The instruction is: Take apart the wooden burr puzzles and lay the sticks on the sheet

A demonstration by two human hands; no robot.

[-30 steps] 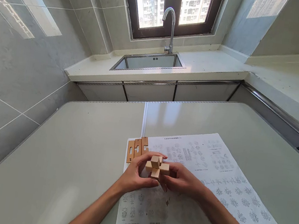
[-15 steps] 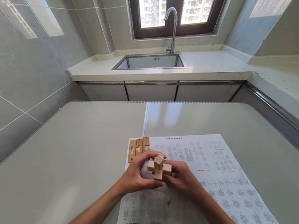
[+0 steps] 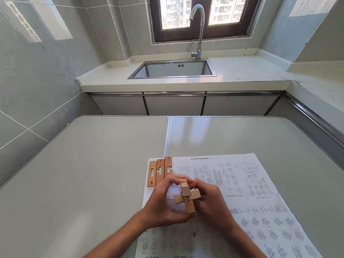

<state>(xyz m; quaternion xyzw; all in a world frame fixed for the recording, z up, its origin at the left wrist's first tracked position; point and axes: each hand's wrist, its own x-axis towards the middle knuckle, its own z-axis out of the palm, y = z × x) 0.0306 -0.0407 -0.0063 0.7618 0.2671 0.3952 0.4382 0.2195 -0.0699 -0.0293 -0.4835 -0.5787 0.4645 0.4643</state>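
Both my hands hold a small wooden cross-shaped puzzle [image 3: 186, 197] just above a printed instruction sheet [image 3: 244, 206]. My left hand [image 3: 162, 204] curls round its left side, fingers closed on the bars. My right hand [image 3: 212, 206] grips its right side, fingers also closed. The puzzle sits tilted between them, one bar pointing down toward me. Three loose notched wooden bars [image 3: 158, 171] lie side by side at the sheet's far left corner, just beyond my left hand.
The sheet lies on a pale grey table [image 3: 88, 185] with a seam down its middle. Beyond it runs a white counter [image 3: 245, 75] with a steel sink [image 3: 175, 69] and a tap [image 3: 199, 31] under a window. Grey tiled floor is to the left.
The cross-shaped puzzle has been turned in my hands and now sits tilted, one bar swung down toward me. Both hands stayed in the same spot over the sheet.
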